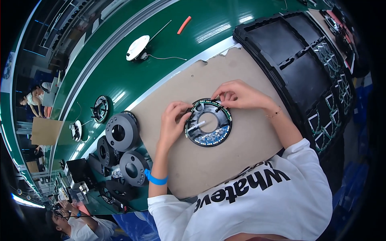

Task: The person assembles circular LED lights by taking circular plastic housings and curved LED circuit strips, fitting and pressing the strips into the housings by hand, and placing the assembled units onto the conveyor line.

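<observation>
A round black device lies open side up on the brown cardboard sheet in front of me. It has a ring of small pale lights along its rim, a blue circuit board on the near side and a round opening in the middle. A short white cable end crosses its left part. My left hand is closed, thumb and index finger pinched at the upper left rim. At the upper right rim, my right hand has its fingers bent together in a pinch. What either pinch holds is too small to tell.
Several dark grey ring-shaped covers crowd the left of the sheet. Beyond stand a white disc with wires and an orange tube on the green bench. A black compartment tray with wired strips borders the right. Another person works lower left.
</observation>
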{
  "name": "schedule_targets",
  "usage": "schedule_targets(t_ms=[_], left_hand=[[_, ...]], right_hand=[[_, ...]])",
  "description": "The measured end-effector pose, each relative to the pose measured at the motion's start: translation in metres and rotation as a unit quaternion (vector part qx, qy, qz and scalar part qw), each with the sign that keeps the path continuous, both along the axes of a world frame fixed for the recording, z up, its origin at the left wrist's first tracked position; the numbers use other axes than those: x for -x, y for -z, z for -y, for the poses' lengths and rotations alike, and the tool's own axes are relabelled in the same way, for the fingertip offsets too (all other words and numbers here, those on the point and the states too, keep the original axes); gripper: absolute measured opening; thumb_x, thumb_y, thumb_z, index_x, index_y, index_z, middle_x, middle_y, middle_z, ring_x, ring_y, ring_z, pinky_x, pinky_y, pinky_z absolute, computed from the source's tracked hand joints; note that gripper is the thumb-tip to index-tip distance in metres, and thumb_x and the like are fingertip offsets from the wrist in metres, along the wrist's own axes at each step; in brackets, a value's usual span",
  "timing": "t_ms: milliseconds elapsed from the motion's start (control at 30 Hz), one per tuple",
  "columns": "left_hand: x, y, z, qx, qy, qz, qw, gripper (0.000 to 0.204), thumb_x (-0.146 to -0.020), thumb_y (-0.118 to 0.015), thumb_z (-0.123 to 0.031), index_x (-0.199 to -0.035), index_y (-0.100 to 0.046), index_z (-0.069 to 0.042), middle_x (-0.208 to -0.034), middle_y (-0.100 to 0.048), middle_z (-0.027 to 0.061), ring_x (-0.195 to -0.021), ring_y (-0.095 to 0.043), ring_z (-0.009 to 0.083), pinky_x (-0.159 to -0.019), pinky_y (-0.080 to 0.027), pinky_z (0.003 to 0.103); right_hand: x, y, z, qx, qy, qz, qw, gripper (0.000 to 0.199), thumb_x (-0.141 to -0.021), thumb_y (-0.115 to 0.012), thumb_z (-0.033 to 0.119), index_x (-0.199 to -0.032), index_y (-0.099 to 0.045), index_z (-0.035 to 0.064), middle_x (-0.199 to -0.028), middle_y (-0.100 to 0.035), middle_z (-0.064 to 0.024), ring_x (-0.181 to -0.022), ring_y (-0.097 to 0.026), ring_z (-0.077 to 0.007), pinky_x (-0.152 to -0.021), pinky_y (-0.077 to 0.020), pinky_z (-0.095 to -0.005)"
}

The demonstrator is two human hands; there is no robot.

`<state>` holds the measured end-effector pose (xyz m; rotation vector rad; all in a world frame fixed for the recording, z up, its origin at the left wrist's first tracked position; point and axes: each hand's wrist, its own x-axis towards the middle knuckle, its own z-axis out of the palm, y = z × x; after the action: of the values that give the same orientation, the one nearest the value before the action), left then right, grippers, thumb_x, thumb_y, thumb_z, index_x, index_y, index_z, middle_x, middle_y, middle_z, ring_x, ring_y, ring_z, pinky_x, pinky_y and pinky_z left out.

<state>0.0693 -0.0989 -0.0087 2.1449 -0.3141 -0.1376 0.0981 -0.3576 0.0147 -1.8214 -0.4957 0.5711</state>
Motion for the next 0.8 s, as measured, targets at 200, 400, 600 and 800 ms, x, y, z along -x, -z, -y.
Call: schedule_targets(t_ms=[200,400,600,800], left_hand=[[0.009,0.001,-0.02,-0.043,0.172,0.101,0.979,0.052,-0.072,-0.065,-0.019,-0.123,-0.054,-0.013,-0.131,-0.044,0.0107,-0.118,-0.038,0.0324,-0.101,-0.032,0.041],[0.022,0.002,-0.009,-0.142,0.124,0.137,0.972,0.05,-0.072,-0.066,-0.017,-0.122,-0.056,-0.018,-0.134,-0.04,0.0102,-0.114,-0.035,0.0349,-0.099,-0.034,0.043],[0.031,-0.004,-0.007,-0.199,0.087,0.169,0.961,0.049,-0.072,-0.065,-0.017,-0.121,-0.057,-0.021,-0.126,-0.044,0.01,-0.11,-0.037,0.0352,-0.092,-0.037,0.043],[0.031,-0.006,-0.003,-0.18,0.098,0.097,0.974,0.052,-0.071,-0.061,-0.013,-0.123,-0.056,-0.018,-0.101,-0.05,0.0098,-0.09,-0.047,0.0265,-0.081,-0.043,0.036]], right_hand=[[0.004,0.003,0.003,0.049,-0.123,0.211,0.968,0.053,-0.07,-0.071,0.012,-0.121,-0.057,0.0124,-0.1,-0.051,-0.0053,-0.095,-0.047,-0.019,-0.086,-0.0397,-0.0309],[0.01,0.008,-0.003,0.154,-0.122,0.247,0.949,0.056,-0.068,-0.073,0.021,-0.122,-0.057,0.0189,-0.099,-0.05,-0.0033,-0.089,-0.041,-0.0218,-0.089,-0.0351,-0.031],[0.011,0.008,-0.001,0.164,-0.121,0.231,0.951,0.047,-0.071,-0.071,0.024,-0.117,-0.06,0.021,-0.093,-0.055,-0.0015,-0.09,-0.042,-0.0219,-0.09,-0.0336,-0.0319],[0.012,0.008,-0.002,0.183,-0.114,0.259,0.942,0.04,-0.074,-0.069,0.027,-0.113,-0.064,0.018,-0.092,-0.056,-0.0019,-0.091,-0.043,-0.0219,-0.089,-0.0344,-0.0308]])
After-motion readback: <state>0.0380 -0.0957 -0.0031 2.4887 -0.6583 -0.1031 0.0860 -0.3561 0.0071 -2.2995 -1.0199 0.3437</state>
